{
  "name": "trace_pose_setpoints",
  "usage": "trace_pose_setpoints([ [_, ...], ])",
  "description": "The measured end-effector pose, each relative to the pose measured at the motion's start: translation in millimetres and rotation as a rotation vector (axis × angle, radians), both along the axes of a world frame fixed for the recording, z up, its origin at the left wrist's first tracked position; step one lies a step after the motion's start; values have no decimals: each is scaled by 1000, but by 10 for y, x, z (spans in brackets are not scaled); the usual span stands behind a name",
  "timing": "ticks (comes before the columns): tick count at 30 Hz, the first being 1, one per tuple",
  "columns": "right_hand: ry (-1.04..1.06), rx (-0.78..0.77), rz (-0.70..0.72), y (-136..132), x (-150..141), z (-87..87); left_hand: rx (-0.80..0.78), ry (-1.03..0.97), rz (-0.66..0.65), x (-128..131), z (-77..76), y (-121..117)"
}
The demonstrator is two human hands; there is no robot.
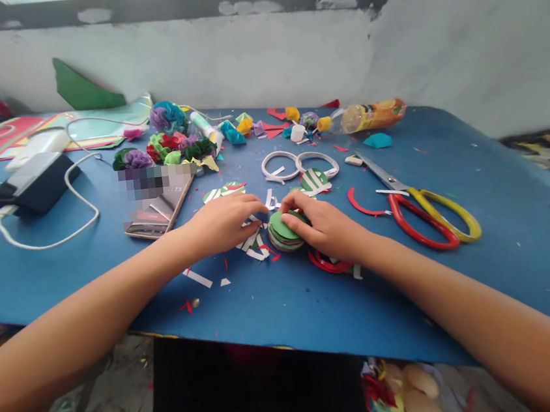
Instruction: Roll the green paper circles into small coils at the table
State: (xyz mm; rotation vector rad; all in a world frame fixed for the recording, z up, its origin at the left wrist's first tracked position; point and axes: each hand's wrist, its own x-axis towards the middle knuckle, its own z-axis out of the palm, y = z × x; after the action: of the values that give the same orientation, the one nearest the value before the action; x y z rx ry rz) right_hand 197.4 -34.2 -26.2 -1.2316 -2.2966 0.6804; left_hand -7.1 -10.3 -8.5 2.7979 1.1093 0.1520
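A small stack of round paper discs (285, 226), green on top, sits on the blue table in front of me. My right hand (323, 224) is closed round its right side, thumb and fingers on the upper discs. Just left of the stack, my left hand (227, 221) hovers low over white and green paper scraps (254, 244), thumb and fingers apart, with nothing visible between them. Partly under my right hand lie red paper rings (330, 264). Beyond it are a green-and-white striped disc (314, 180) and two white rings (280, 166).
Scissors (427, 206) with red and yellow handles lie at right, near a red curved strip (366, 204). A phone (161, 205) and a dark box (34, 185) with a white cable are at left. Behind are crepe paper flowers (170, 118) and a plastic bottle (368, 117).
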Motion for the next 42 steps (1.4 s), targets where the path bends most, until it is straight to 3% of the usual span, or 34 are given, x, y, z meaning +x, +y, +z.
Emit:
trace_pose_setpoints([
  [14, 2, -7, -1, -7, 3, -1, 19, -93, -87, 11, -55, 13],
  [16, 0, -5, -5, -8, 4, 4, 79, -125, -33, 11, -68, 18],
  [19, 4, -4, -7, -4, 1, 10, 179, -155, 156, -8, -75, 38],
  [23, 4, -12, -8, -1, -4, 10, 113, -60, 356, -59, -59, 87],
  [26, -1, -14, -8, -3, 1, 7, 55, -24, 379, -85, -53, 131],
  [34, 4, 2, -2, 5, 4, -14, -6, -179, 307, -96, -116, 224],
  [39, -1, 4, -5, -4, 12, -12, 81, -146, 416, -121, -111, 243],
  [42, -4, 1, -7, -3, 14, -14, -13, -141, 459, -171, -92, 304],
])
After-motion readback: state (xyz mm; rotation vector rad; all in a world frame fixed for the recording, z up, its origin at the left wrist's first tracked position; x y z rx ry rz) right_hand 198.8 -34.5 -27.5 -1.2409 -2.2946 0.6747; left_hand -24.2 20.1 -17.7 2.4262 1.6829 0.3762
